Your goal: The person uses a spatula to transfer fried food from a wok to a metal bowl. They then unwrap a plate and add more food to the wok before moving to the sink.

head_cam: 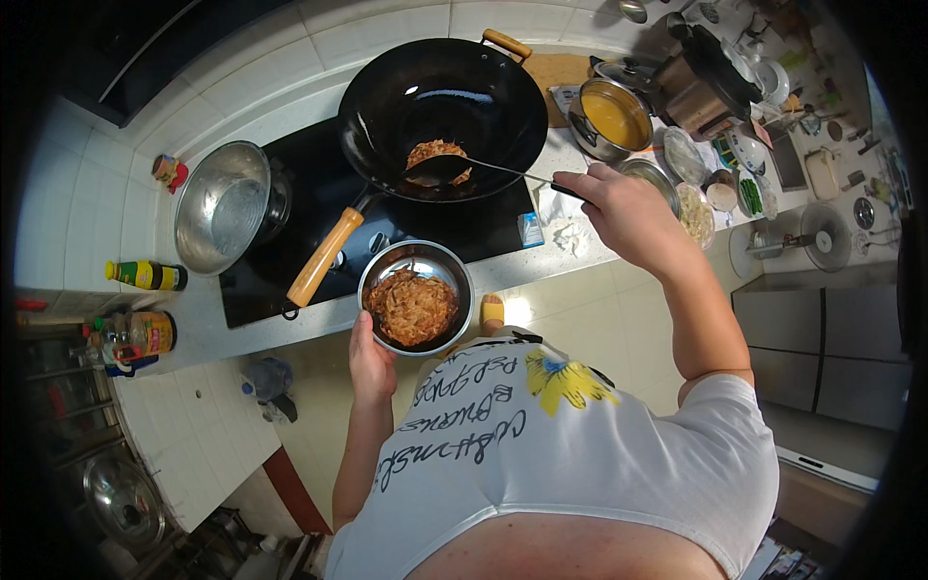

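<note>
A black wok (442,94) with a wooden handle stands on the black cooktop (449,232). Low in it lies a small heap of browned, shredded-looking food (435,152), partly under the dark head of a metal spatula (500,168). My right hand (631,214) grips the spatula's black handle from the right. In my left hand (372,359) is the rim and side of a steel bowl (464,290), held in front of the cooktop's near edge. A larger mass of the same browned food (413,308) fills much of the bowl.
A large metal basin (221,206) leans at the cooktop's left, near a yellow-capped bottle (147,275). Right of the wok stand a pot of yellow liquid (616,119), a pressure cooker (699,80) and dishes of ingredients. The wok's wooden handle (325,257) juts over the counter edge. A blue packet (531,229) lies nearby.
</note>
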The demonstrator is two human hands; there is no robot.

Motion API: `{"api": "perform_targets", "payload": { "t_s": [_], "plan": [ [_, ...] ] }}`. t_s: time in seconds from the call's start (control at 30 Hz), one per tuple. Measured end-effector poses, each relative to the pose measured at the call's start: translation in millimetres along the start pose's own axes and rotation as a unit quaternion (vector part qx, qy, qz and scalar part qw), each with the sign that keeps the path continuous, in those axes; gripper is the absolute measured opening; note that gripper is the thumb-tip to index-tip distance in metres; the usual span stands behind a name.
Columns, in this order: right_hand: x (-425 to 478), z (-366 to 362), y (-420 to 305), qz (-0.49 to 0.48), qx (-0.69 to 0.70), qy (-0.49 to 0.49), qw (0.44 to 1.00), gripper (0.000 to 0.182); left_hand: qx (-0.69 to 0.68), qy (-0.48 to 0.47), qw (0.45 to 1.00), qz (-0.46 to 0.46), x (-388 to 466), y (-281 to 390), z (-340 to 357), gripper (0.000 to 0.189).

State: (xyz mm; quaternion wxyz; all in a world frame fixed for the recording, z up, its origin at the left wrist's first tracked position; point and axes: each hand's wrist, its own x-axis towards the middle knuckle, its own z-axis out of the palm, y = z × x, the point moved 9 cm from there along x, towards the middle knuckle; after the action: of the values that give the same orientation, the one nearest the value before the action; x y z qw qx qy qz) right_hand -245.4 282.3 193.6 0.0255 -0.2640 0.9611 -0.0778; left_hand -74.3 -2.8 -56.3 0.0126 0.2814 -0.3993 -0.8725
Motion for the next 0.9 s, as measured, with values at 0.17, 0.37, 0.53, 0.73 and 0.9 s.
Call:
{"api": "perform_targets", "payload": {
  "t_s": [0.17,0.37,0.53,0.73,0.9],
  "plan": [
    [15,14,22,0.033,-0.069,0.038,0.996,0.041,-0.003,-0.009,1.0,-0.003,1,2,6,0.045],
    [46,17,41,0.05,-0.075,0.145,0.985,0.048,-0.005,0.0,1.0,-0.004,3,-2,1,0.045],
    [77,46,55,0.099,-0.07,0.145,0.982,0.052,0.013,0.016,1.0,-0.007,0,-2,1,0.045],
    [70,50,32,0.046,-0.014,0.121,0.991,0.046,0.007,0.019,1.0,0.003,-2,0,-1,0.044],
    [45,30,7,0.026,0.031,0.084,0.996,0.043,0.01,0.026,1.0,0.006,-2,-4,-6,0.044]
  ]
}}
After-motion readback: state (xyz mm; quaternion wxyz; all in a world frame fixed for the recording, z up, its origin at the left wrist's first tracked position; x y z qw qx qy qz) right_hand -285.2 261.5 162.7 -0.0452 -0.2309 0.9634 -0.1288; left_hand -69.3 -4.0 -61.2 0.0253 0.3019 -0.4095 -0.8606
